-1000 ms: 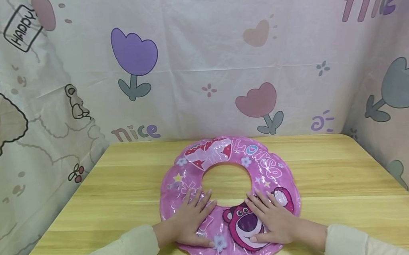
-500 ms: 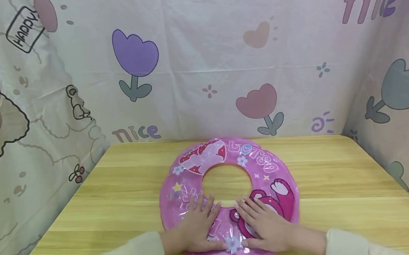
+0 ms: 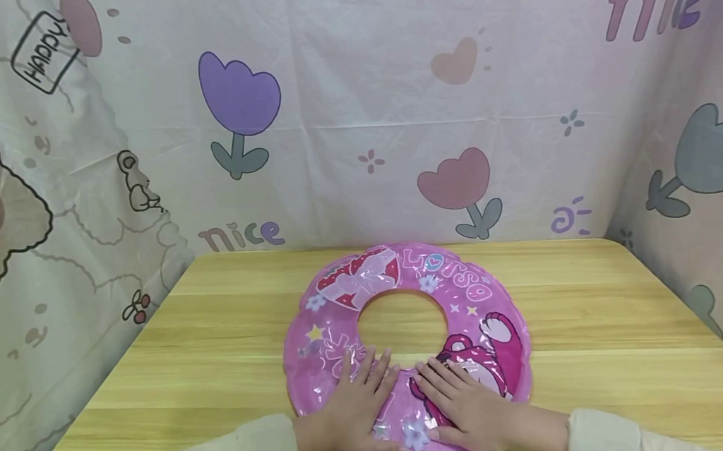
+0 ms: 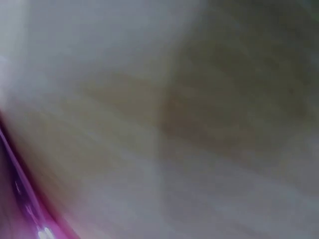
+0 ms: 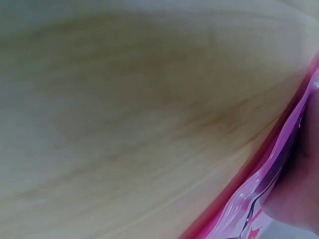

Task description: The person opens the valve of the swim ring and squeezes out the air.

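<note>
A pink inflatable swim ring [image 3: 310, 382] lies flat on the wooden table, printed with a bow, letters, flowers and a dark pink bear. My left hand [image 3: 365, 409] rests on its near left part, fingers spread and pointing toward the hole. Beside it, my right hand [image 3: 468, 405] lies palm down over part of the bear print, its fingertips near the hole's edge. The thumbs point toward each other near a pale flower print. At the left wrist view's lower left corner, a shiny edge of the swim ring [image 4: 27, 199] shows. The right wrist view has its wrinkled seam [image 5: 249, 194].
The light wooden table [image 3: 598, 320] extends on both sides of the ring. Behind it hangs a pale cloth [image 3: 350, 78] printed with tulips and words, and more printed cloth [image 3: 67, 206] closes off the left side.
The ring has turned counterclockwise: its bear print has shifted right and its bow print left. My hands have come closer together and slightly nearer, mostly by the left hand moving right.
</note>
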Motion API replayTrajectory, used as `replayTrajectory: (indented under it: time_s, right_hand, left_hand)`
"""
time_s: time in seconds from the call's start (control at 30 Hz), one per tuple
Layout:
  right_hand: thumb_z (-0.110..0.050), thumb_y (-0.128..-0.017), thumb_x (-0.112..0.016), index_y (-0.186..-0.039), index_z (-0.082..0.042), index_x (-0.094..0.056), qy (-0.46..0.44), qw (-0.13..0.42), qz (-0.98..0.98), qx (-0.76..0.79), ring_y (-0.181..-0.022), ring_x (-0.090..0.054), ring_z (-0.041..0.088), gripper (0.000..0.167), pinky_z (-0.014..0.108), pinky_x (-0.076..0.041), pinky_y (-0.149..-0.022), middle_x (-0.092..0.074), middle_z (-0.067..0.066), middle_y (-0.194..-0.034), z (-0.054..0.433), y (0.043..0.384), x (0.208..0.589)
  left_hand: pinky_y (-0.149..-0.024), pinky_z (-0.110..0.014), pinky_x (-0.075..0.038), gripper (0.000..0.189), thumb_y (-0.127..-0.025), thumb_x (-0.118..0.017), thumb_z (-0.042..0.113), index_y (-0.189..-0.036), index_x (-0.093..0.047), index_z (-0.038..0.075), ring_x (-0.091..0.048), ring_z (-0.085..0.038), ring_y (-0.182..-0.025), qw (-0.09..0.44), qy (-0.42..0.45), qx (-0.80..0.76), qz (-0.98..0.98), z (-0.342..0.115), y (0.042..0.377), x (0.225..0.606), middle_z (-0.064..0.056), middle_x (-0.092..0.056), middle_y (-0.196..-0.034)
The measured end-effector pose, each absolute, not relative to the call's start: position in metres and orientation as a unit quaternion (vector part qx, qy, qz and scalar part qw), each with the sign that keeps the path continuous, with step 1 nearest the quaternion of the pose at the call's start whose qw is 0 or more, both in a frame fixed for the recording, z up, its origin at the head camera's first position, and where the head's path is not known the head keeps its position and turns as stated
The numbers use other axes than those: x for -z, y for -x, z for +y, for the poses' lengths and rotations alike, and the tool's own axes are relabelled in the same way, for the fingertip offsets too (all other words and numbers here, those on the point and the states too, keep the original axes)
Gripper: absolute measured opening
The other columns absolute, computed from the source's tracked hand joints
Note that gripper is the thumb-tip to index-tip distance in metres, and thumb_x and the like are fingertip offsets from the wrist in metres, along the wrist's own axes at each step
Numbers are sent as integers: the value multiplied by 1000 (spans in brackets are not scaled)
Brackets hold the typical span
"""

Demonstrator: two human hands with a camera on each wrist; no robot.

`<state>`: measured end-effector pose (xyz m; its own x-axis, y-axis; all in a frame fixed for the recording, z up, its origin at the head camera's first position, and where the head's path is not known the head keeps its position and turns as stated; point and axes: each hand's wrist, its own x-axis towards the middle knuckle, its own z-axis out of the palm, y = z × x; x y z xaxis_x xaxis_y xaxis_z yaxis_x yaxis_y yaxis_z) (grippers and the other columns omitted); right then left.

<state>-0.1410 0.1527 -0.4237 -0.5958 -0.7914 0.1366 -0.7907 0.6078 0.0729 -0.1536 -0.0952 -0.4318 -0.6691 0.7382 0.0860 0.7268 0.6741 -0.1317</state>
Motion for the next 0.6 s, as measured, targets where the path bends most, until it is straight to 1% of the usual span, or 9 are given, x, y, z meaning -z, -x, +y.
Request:
replayTrajectory:
  time_s: [0.17, 0.23, 0.33, 0.43, 0.6]
  right_hand:
    - [-53, -96, -31, -142, -4, -35, -449, 76, -890, 7, -135, -33, 35, 67, 19, 26, -107, -35, 14, -148, 155, 142, 419]
    - [-53, -96, -31, -142, -4, -36, -452, 79, -888, 10, -136, -32, 35, 67, 20, 25, -108, -35, 14, -148, 157, 144, 416]
    - [-53, -95, -32, -142, -5, -36, -455, 77, -887, 9, -136, -31, 37, 67, 20, 25, -108, -34, 14, -149, 161, 146, 413]
    - [-51, -96, -33, -143, -7, -34, -456, 72, -887, 3, -135, -31, 38, 65, 20, 26, -108, -33, 14, -149, 168, 149, 412]
    - [-44, -97, -36, -143, -13, -36, -442, 71, -894, -2, -134, -32, 40, 56, 18, 27, -107, -33, 14, -149, 180, 155, 412]
  left_hand:
    - [-105, -68, -16, 104, -75, -38, 81, -148, -21, 8, -16, -41, -141, 30, 385, -18, -922, -91, 150, 428, -18, -13, -155]
    - [-106, -67, -15, 101, -77, -40, 79, -148, -22, 9, -17, -41, -140, 15, 379, -7, -925, -89, 148, 424, -18, -15, -155]
    - [-109, -64, -16, 94, -80, -38, 75, -146, -28, 10, -23, -41, -139, 14, 381, -17, -924, -86, 148, 416, -19, -24, -152]
    - [-110, -62, -17, 86, -84, -33, 74, -144, -34, 12, -32, -40, -135, 17, 386, -41, -921, -82, 149, 407, -19, -34, -147]
    - [-111, -59, -21, 78, -88, -26, 71, -141, -39, 15, -40, -37, -131, -12, 382, -51, -923, -78, 152, 394, -17, -41, -143]
